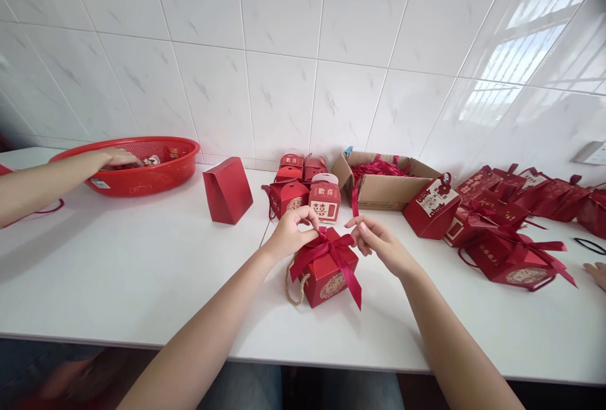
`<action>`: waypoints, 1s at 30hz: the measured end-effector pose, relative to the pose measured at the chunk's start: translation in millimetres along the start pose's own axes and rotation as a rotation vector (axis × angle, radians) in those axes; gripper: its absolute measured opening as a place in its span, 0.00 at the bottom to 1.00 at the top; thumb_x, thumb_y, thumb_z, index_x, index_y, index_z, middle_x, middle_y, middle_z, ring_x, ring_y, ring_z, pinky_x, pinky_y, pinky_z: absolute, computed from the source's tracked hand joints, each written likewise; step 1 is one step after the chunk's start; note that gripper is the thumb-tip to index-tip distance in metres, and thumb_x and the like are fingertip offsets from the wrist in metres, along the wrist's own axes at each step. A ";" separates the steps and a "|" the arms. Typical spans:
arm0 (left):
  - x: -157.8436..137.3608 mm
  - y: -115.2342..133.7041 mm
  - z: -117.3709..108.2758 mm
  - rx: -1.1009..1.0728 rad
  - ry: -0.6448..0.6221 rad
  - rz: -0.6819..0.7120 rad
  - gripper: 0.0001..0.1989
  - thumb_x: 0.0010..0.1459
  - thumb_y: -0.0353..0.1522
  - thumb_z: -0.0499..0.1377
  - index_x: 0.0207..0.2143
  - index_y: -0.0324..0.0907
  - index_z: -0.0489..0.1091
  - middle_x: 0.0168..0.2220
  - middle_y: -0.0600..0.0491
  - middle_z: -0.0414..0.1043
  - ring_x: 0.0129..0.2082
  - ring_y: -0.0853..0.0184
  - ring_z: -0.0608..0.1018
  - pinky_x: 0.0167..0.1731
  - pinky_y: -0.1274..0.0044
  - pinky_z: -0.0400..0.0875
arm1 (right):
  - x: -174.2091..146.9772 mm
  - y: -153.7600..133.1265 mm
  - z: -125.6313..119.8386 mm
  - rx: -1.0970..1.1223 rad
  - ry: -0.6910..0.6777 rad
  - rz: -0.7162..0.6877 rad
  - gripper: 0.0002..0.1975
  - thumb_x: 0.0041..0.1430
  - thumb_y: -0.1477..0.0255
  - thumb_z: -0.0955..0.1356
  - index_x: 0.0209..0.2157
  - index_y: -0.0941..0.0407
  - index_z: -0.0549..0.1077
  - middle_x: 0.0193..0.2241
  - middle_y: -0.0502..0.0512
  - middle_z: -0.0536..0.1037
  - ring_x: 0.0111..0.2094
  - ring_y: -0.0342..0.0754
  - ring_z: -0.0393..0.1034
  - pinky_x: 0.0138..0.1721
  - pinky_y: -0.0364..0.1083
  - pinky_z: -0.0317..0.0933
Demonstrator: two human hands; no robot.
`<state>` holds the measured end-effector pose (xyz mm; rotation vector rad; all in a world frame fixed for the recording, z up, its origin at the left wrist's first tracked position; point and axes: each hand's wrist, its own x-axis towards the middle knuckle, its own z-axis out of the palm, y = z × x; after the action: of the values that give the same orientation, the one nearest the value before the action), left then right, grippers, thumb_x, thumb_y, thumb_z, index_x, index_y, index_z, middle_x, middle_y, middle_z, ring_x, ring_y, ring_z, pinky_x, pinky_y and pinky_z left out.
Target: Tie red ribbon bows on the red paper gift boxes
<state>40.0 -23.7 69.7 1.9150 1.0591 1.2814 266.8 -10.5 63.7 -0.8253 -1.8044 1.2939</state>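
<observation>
A small red gift box (326, 277) stands on the table before me, with a gold round pattern on its front and a rope handle (296, 287) at its left. Across its top lies a red ribbon (331, 247) tied in a bow, its tails hanging down the sides. My left hand (297, 228) pinches the ribbon at the back of the bow between thumb and forefinger. To the right of the bow, my right hand (376, 241) hovers with loosely bent fingers apart and nothing visible in them.
Behind the gift box are several small red boxes (288, 192) and a cardboard box (392, 192) of ribbons. A red bag-shaped box (228, 190) stands left. Another person's hand (120, 158) reaches into a red basket (146, 182). Finished-looking boxes (511, 258) and another hand (597, 274) are right.
</observation>
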 end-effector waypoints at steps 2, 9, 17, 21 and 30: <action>-1.1 -0.6 1.9 0.046 0.011 0.052 0.06 0.45 0.23 0.55 0.23 0.41 0.63 0.28 0.55 0.66 0.31 0.70 0.70 0.35 0.76 0.67 | -0.4 -0.4 -1.6 0.005 -0.040 -0.013 0.14 0.58 0.58 0.66 0.40 0.54 0.69 0.24 0.47 0.65 0.23 0.40 0.57 0.26 0.42 0.55; -4.0 2.6 6.2 0.054 0.039 0.044 0.06 0.49 0.24 0.54 0.30 0.41 0.64 0.31 0.56 0.67 0.33 0.70 0.72 0.38 0.76 0.69 | -0.7 1.3 -1.1 0.163 -0.150 -0.091 0.13 0.54 0.68 0.70 0.42 0.53 0.68 0.32 0.52 0.70 0.30 0.42 0.63 0.29 0.43 0.59; -2.3 0.7 6.5 0.089 0.016 0.045 0.05 0.49 0.24 0.55 0.30 0.41 0.67 0.31 0.54 0.70 0.34 0.68 0.73 0.39 0.74 0.70 | 0.8 4.6 5.5 0.133 -0.104 -0.129 0.13 0.56 0.66 0.70 0.43 0.53 0.70 0.32 0.51 0.70 0.28 0.42 0.63 0.28 0.43 0.60; -3.0 -0.5 5.7 0.089 0.011 0.041 0.05 0.50 0.25 0.55 0.30 0.41 0.67 0.32 0.53 0.70 0.34 0.68 0.73 0.39 0.74 0.70 | 1.2 8.4 4.0 0.086 -0.097 -0.163 0.12 0.57 0.66 0.69 0.43 0.52 0.71 0.34 0.52 0.70 0.28 0.42 0.64 0.30 0.44 0.63; -3.6 -1.1 4.4 0.076 -0.016 0.030 0.06 0.49 0.25 0.54 0.30 0.41 0.67 0.32 0.54 0.71 0.35 0.68 0.74 0.40 0.74 0.70 | -1.9 5.6 1.8 -0.165 -0.131 -0.291 0.17 0.58 0.70 0.67 0.50 0.48 0.68 0.48 0.56 0.70 0.31 0.42 0.64 0.35 0.46 0.65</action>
<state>43.1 -26.4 65.6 2.0011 1.0888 1.2567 266.7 -11.4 57.6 -0.5466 -2.0689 1.0424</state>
